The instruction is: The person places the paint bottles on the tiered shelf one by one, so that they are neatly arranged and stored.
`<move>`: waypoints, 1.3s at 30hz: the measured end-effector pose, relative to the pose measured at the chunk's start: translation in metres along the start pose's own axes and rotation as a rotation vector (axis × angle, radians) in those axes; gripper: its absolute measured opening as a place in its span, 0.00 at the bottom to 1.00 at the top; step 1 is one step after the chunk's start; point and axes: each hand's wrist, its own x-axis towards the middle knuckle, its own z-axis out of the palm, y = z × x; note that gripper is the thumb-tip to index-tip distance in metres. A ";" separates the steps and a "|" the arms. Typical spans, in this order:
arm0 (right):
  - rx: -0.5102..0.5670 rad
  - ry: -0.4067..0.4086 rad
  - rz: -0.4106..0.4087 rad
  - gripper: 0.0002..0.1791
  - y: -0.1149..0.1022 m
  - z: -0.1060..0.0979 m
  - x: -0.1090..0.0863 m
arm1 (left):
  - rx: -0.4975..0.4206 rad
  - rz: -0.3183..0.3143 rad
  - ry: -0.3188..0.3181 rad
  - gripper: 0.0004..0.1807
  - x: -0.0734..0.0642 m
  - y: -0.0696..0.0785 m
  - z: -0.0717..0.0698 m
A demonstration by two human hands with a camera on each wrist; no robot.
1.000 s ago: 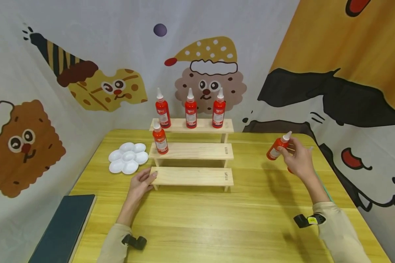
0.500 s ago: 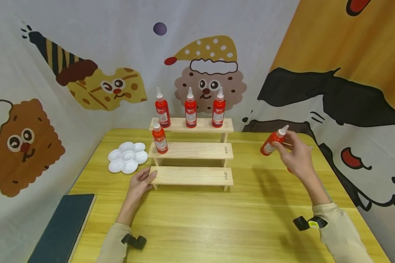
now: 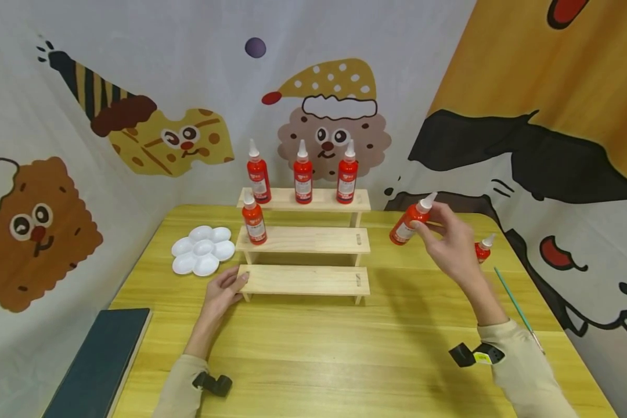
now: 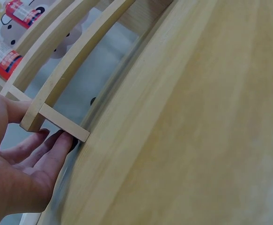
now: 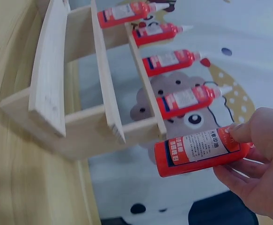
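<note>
My right hand point(image 3: 449, 241) holds a red squeeze bottle point(image 3: 409, 223) with a white nozzle cap, tilted, in the air to the right of a three-tier wooden shelf point(image 3: 303, 280). In the right wrist view the thumb and fingers grip this bottle point(image 5: 199, 152) near its top, its printed label showing. My left hand point(image 3: 222, 293) grips the left end of the lowest tier, thumb on top and fingers beneath, as the left wrist view of the hand point(image 4: 26, 159) shows. Three like bottles point(image 3: 303, 181) stand on the top tier, and one bottle point(image 3: 254, 223) on the middle tier's left end.
Another red bottle point(image 3: 482, 249) is behind the right hand, near a thin green paintbrush point(image 3: 514, 302) on the table point(image 3: 319, 360). A white flower-shaped palette point(image 3: 204, 249) lies left of the shelf. A dark book point(image 3: 101, 360) lies at the left edge. A cartoon-printed cloth point(image 3: 198, 69) hangs behind.
My right hand has carried the bottle left toward the shelf and slightly up, uncovering the other bottle and more of the paintbrush. The left hand has stayed on the shelf.
</note>
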 end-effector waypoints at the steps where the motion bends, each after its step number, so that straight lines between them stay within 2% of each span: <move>1: 0.010 -0.009 0.001 0.22 -0.002 0.003 0.001 | -0.002 0.001 0.000 0.34 0.000 0.000 0.000; 8: 0.043 -0.074 0.011 0.22 -0.018 0.023 0.004 | 0.015 0.003 -0.001 0.35 -0.001 0.000 0.000; 16: 0.120 -0.125 -0.028 0.21 -0.034 0.048 0.007 | 0.013 0.005 -0.001 0.35 -0.001 -0.002 -0.001; 20: 0.133 -0.150 -0.019 0.21 -0.040 0.059 0.010 | 0.011 0.001 -0.005 0.35 -0.001 -0.001 -0.001; 28: 0.208 -0.200 -0.022 0.23 -0.053 0.084 0.019 | 0.005 0.056 0.000 0.38 -0.001 -0.003 -0.002; 39: 0.230 -0.277 -0.029 0.24 -0.068 0.124 0.033 | 0.022 0.008 -0.002 0.33 0.001 -0.001 -0.003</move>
